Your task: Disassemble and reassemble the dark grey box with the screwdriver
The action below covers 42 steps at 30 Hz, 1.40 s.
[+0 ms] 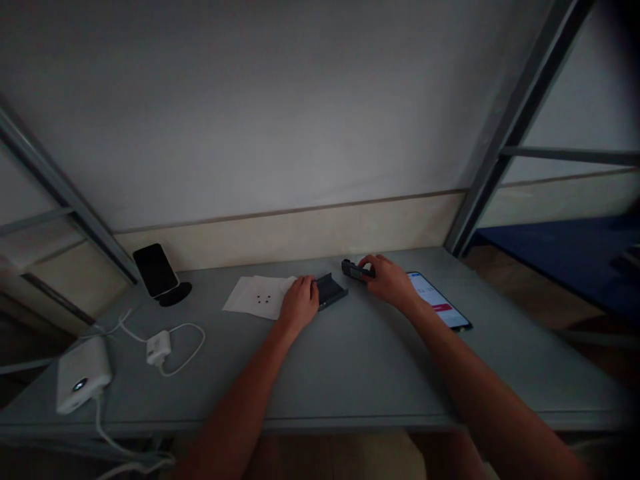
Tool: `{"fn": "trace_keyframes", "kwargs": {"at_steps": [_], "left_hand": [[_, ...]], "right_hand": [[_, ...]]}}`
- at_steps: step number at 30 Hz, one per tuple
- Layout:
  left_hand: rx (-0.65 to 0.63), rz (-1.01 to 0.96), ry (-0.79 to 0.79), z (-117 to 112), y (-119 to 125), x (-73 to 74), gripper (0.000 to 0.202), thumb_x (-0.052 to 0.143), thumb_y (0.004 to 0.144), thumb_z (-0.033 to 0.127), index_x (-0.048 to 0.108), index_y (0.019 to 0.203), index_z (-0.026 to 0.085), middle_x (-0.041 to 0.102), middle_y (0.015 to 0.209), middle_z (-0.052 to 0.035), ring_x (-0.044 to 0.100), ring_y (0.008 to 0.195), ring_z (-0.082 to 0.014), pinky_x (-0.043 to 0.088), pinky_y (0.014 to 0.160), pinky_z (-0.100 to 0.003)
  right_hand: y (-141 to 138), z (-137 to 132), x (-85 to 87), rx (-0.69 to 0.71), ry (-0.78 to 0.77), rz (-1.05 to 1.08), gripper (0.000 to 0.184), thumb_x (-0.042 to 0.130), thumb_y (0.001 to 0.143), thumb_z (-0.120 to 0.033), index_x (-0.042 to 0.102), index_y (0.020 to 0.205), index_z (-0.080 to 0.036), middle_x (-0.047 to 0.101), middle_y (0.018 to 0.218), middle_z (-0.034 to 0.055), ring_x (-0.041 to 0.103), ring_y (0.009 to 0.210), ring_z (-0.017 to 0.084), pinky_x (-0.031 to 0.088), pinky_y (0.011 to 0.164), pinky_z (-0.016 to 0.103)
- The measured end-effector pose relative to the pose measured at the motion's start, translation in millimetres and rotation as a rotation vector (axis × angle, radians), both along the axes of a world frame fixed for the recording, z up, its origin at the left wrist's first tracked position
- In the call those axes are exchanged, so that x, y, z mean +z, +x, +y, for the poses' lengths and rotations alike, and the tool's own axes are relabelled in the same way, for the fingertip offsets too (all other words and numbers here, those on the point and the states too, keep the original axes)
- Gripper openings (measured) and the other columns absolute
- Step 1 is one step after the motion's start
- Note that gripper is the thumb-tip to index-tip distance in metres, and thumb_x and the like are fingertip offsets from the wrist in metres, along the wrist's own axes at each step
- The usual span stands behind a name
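My left hand (300,300) is closed on the left end of a dark grey piece with raised side edges (330,289), shaped like a shallow channel, resting on the table. Its fingers cover that end. Beside it, partly under the hand, lie sheets of white paper (245,297) with several tiny dark bits, perhaps screws, laid out on them. To the right, my right hand (385,277) grips a small dark oblong device (353,269) just above or on the tabletop; its exact kind is unclear. A phone with a lit screen (440,303) lies near my right wrist.
The grey table (340,380) stands against a wall between metal posts. At left, a second phone (155,270) leans on a round black stand (175,294). A white power bank (84,373) and a white plug (159,347) lie with loose cables at the front left.
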<state>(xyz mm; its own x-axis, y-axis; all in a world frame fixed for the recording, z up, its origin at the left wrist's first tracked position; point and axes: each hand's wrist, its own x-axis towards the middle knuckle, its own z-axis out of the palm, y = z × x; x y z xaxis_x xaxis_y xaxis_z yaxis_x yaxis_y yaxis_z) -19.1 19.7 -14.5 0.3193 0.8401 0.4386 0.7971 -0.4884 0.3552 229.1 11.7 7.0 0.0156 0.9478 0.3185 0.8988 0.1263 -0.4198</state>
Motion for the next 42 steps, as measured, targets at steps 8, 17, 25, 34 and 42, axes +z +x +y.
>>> {"fn": "trace_keyframes", "kwargs": {"at_steps": [8, 17, 25, 34, 42], "left_hand": [[-0.248, 0.093, 0.084, -15.5, -1.4, 12.9, 0.043, 0.070, 0.086, 0.042, 0.061, 0.125, 0.025, 0.056, 0.126, -0.0098, 0.049, 0.120, -0.0287, 0.042, 0.106, -0.047], [-0.022, 0.008, 0.148, 2.4, 3.7, -12.2, 0.036, 0.069, 0.088, 0.043, 0.065, 0.115, 0.020, 0.055, 0.120, -0.0109, 0.050, 0.118, -0.0283, 0.045, 0.105, -0.046], [-0.006, -0.046, 0.202, 4.0, 8.3, -10.6, 0.025, 0.050, 0.099, 0.027, 0.062, 0.120, 0.019, 0.058, 0.125, -0.0129, 0.054, 0.121, -0.0270, 0.047, 0.106, -0.047], [-0.306, -0.056, 0.114, -17.3, 13.8, 17.7, 0.020, 0.053, 0.097, 0.025, 0.065, 0.112, 0.021, 0.065, 0.109, -0.0086, 0.059, 0.109, -0.0227, 0.050, 0.101, -0.041], [-0.494, -0.124, -0.215, -23.7, 16.4, 15.5, 0.052, 0.060, 0.083, 0.015, 0.056, 0.134, 0.023, 0.059, 0.138, -0.0095, 0.053, 0.130, -0.0247, 0.042, 0.115, -0.045]], "right_hand": [[-17.5, -12.6, 6.4, -0.062, -0.081, -0.120, 0.039, 0.058, 0.089, -0.020, 0.058, 0.128, -0.028, 0.060, 0.119, 0.0099, 0.069, 0.091, 0.025, 0.044, 0.071, 0.031], [-29.1, -33.3, 16.5, -0.035, -0.228, -0.307, 0.048, 0.063, 0.090, -0.032, 0.050, 0.134, -0.015, 0.065, 0.122, 0.0199, 0.069, 0.103, 0.036, 0.051, 0.079, 0.039], [-50.9, -48.9, 17.2, 0.041, -0.342, -0.271, 0.039, 0.062, 0.091, -0.041, 0.064, 0.116, -0.011, 0.072, 0.113, 0.0223, 0.070, 0.104, 0.036, 0.051, 0.081, 0.039], [-40.7, -32.8, 32.0, 0.440, -0.147, 0.617, 0.035, 0.057, 0.090, -0.047, 0.075, 0.105, -0.020, 0.074, 0.085, 0.0046, 0.065, 0.076, 0.018, 0.049, 0.072, 0.029], [-41.2, -21.2, 26.8, 0.326, 0.080, 1.141, 0.051, 0.057, 0.088, -0.063, 0.068, 0.115, -0.021, 0.064, 0.084, 0.0031, 0.053, 0.068, 0.014, 0.044, 0.064, 0.028]]}}
